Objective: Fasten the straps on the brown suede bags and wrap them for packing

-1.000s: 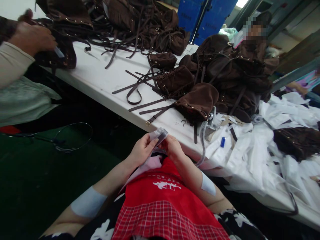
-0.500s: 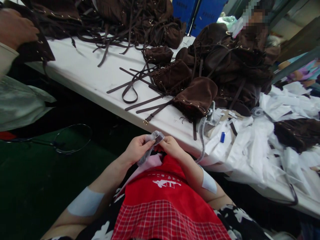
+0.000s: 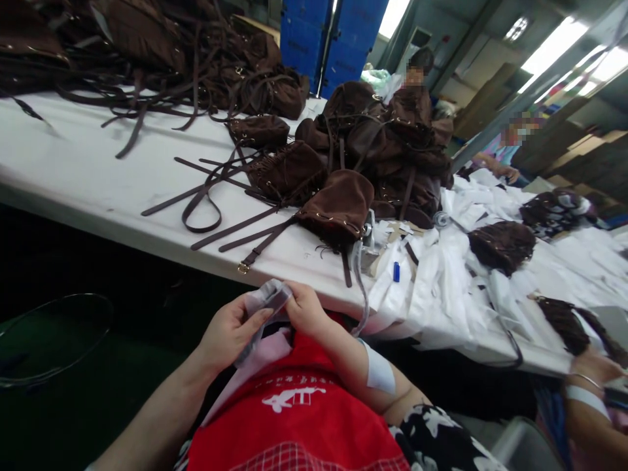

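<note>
Just off the front edge of the white table point(image 3: 161, 245), over the red apron point(image 3: 314, 366), both hands grip a crumpled translucent plastic piece point(image 3: 265, 299). My left hand point(image 3: 230, 330) pinches its left side, thumb on top. The fingers of my right hand point(image 3: 304, 307) are closed on its right end. What lies inside or under the plastic is too small to make out. Nearest on the table is a dark brown drawstring bag point(image 3: 338, 206), its straps and a gold buckle point(image 3: 243, 268) lying toward the table edge.
Brown bags are heaped at the back left point(image 3: 235, 72) and centre point(image 3: 397, 137). White wrapping sheets point(image 3: 451, 281) cover the right side, with a small blue object point(image 3: 396, 271) on them. Another person's hand point(image 3: 591, 369) is at the lower right. A wire hoop point(image 3: 105, 320) is at left.
The view has swung right, so the table and bags appear further left. The other person's arm at left has left the view, and a forearm shows at lower right. Both hands still hold the plastic.
</note>
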The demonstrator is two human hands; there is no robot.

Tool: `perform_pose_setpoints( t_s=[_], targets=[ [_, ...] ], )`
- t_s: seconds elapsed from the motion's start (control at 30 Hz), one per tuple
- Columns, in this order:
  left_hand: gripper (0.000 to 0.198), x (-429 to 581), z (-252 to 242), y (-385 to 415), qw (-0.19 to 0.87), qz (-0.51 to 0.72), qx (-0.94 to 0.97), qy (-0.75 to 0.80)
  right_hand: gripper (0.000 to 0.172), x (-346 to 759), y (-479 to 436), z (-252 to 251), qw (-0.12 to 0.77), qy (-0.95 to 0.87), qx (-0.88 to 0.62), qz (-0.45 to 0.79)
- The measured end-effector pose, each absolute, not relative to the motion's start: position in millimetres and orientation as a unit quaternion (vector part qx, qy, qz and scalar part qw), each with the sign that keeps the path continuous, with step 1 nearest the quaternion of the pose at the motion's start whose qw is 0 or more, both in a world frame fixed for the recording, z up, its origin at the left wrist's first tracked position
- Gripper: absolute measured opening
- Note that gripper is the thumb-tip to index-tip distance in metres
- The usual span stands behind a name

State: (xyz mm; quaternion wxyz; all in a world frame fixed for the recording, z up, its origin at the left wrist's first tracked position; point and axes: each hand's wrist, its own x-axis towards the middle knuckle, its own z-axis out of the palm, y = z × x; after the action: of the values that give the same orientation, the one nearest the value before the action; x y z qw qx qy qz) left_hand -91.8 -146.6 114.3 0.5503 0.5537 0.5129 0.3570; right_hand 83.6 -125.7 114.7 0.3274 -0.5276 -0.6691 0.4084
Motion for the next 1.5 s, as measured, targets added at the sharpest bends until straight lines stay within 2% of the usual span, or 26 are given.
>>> perform_pose_setpoints(
  t_s=[0.07, 0.17, 0.23, 0.3, 0.43, 0.57, 0.63, 0.73, 0.87, 0.97, 1.03, 1.1, 1.2, 1.27, 1.37, 1.43, 1.5],
  targets=[
    [0.041, -90, 113, -145, 0.551, 0.362, 0.555, 0.507, 0.025, 82, -125, 108, 0.375, -0.575, -0.506, 0.522],
    [0.049, -88, 112, -142, 0.584, 0.387, 0.529, 0.479, 0.034, 80, -126, 104, 0.375, -0.456, -0.475, 0.653],
    [0.052, -88, 114, -143, 0.596, 0.400, 0.520, 0.464, 0.036, 78, -126, 103, 0.378, -0.405, -0.455, 0.697],
    [0.050, -89, 120, -147, 0.559, 0.401, 0.542, 0.482, 0.039, 77, -126, 102, 0.395, -0.374, -0.452, 0.707],
    [0.043, -93, 135, -157, 0.425, 0.398, 0.603, 0.546, 0.041, 77, -125, 97, 0.419, -0.402, -0.490, 0.651],
    [0.035, -92, 135, -157, 0.437, 0.406, 0.605, 0.527, 0.038, 77, -126, 98, 0.416, -0.368, -0.458, 0.694],
    [0.038, -90, 128, -153, 0.489, 0.416, 0.576, 0.506, 0.033, 77, -127, 102, 0.384, -0.306, -0.416, 0.766],
    [0.046, -86, 119, -147, 0.563, 0.423, 0.531, 0.471, 0.029, 77, -129, 110, 0.279, -0.226, -0.348, 0.866],
    [0.035, -85, 117, -143, 0.607, 0.381, 0.540, 0.442, 0.033, 74, -135, 112, 0.156, -0.224, -0.294, 0.916],
    [0.036, -86, 118, -144, 0.635, 0.361, 0.527, 0.435, 0.035, 71, -141, 110, 0.167, -0.318, -0.331, 0.873],
    [0.039, -86, 116, -144, 0.672, 0.361, 0.487, 0.425, 0.037, 71, -142, 112, 0.176, -0.442, -0.399, 0.784],
    [0.042, -86, 113, -143, 0.688, 0.373, 0.456, 0.425, 0.035, 74, -141, 118, 0.169, -0.598, -0.498, 0.605],
    [0.041, -86, 109, -140, 0.660, 0.353, 0.479, 0.458, 0.017, 79, -139, 131, 0.129, -0.756, -0.583, 0.270],
    [0.043, -84, 108, -140, 0.607, 0.309, 0.540, 0.494, 0.014, 81, -138, 135, 0.072, -0.797, -0.578, 0.161],
    [0.041, -76, 109, -143, 0.421, 0.298, 0.649, 0.559, 0.019, 83, -137, 128, 0.029, -0.798, -0.582, 0.152],
    [0.038, -68, 109, -148, 0.281, 0.328, 0.694, 0.576, 0.023, 83, -136, 118, 0.068, -0.774, -0.599, 0.194],
    [0.035, -60, 108, -153, 0.186, 0.350, 0.716, 0.575, 0.027, 83, -134, 106, 0.148, -0.733, -0.605, 0.275]
  ],
)
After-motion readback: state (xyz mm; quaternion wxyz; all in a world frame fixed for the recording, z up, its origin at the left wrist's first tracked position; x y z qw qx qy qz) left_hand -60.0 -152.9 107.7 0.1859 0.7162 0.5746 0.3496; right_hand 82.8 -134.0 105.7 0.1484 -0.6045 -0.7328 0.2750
